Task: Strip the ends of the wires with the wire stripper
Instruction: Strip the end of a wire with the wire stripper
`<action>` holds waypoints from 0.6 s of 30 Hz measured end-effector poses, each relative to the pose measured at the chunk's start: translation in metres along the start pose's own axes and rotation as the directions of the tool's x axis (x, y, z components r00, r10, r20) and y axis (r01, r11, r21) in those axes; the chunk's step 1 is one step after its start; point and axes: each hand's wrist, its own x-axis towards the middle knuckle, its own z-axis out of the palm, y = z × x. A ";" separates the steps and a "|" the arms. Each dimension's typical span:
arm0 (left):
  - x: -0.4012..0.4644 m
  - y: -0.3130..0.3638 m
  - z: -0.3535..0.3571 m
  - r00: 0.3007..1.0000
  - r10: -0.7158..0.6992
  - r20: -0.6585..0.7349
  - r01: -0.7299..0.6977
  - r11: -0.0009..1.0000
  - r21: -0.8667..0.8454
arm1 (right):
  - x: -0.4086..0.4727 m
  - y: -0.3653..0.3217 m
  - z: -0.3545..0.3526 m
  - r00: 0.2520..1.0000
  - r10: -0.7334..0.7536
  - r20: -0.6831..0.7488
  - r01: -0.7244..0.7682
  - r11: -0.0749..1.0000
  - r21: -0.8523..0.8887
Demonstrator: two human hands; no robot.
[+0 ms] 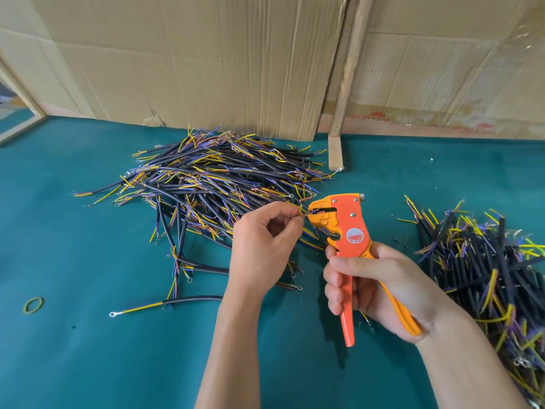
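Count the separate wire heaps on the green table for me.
2. The large heap lies mid-table before the cardboard, beyond the left hand. The second heap lies at the right edge, past the right hand, partly cut off by the frame.

Your right hand [374, 286] grips the handles of the orange wire stripper [346, 231], its head pointing up and left. Your left hand [262, 246] pinches a thin yellow wire [300, 210] whose end sits in the stripper's front jaws. Both hands hover over the green table [88, 349]. A big pile of black cables [212, 181] lies toward the far edge, against the cardboard wall [191, 60]. A second pile [486, 276] runs along the right edge. A yellow-green rubber band [33, 304] lies near the left edge.
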 end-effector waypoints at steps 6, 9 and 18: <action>0.000 0.000 0.000 1.000 -0.009 0.010 0.009 1.000 -0.009 | -0.002 -0.001 -0.004 0.998 -0.003 0.057 0.003 1.000 0.002; 0.000 0.000 0.000 1.000 -0.005 0.012 0.005 1.000 -0.004 | -0.002 0.000 -0.004 0.998 -0.007 0.055 0.008 1.000 -0.010; 0.000 -0.002 0.001 1.000 -0.003 0.010 0.003 1.000 -0.012 | 0.002 0.002 -0.004 0.999 -0.010 0.034 0.010 1.000 0.010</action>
